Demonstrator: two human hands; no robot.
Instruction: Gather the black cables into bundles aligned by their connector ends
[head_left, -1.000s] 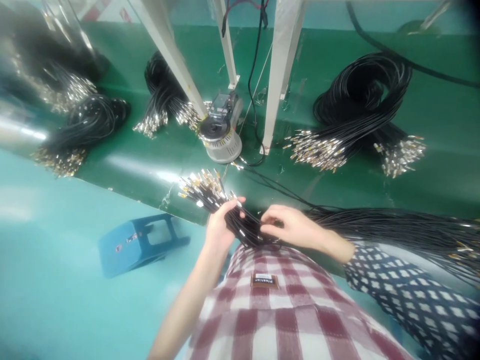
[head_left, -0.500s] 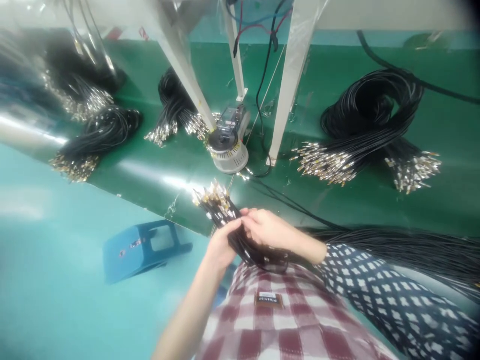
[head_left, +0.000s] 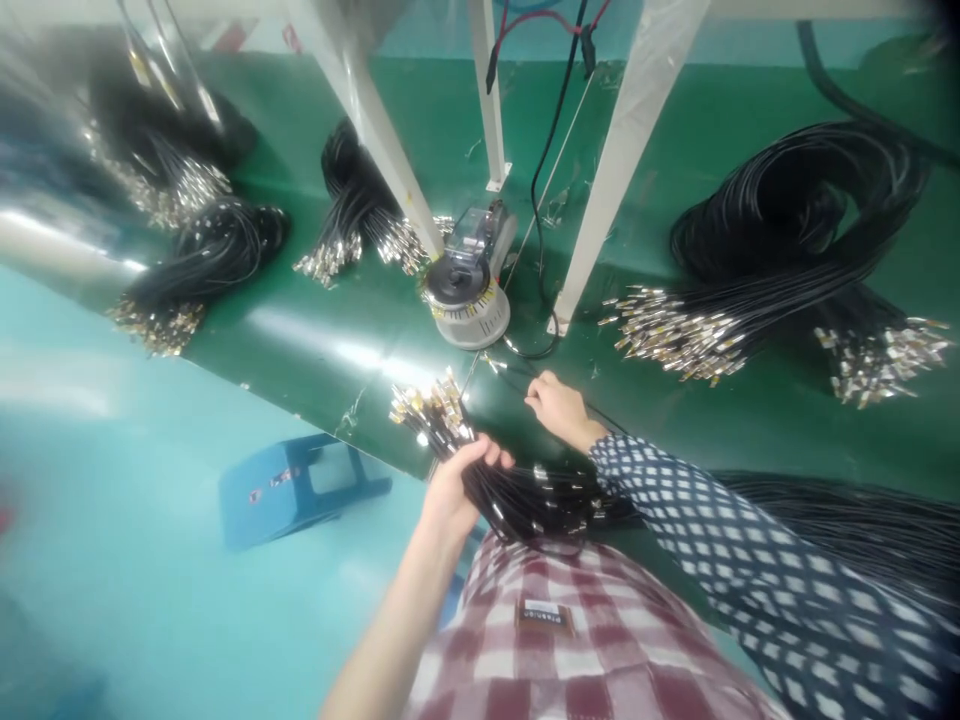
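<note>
At centre, the right hand point(head_left: 559, 410) has left the cable bundle point(head_left: 501, 500), its grip unclear; the left hand point(head_left: 459, 482) alone clasps it.

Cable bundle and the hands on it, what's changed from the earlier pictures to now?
The right hand has come off the cable bundle and moved forward and right, nearer the grey machine; whether it holds anything is unclear. The left hand still grips the bundle. The blue stool stayed put.

at lower left a blue stool point(head_left: 271, 495) is seen, at top centre white legs point(head_left: 626, 165) and a red wire point(head_left: 541, 14).
</note>
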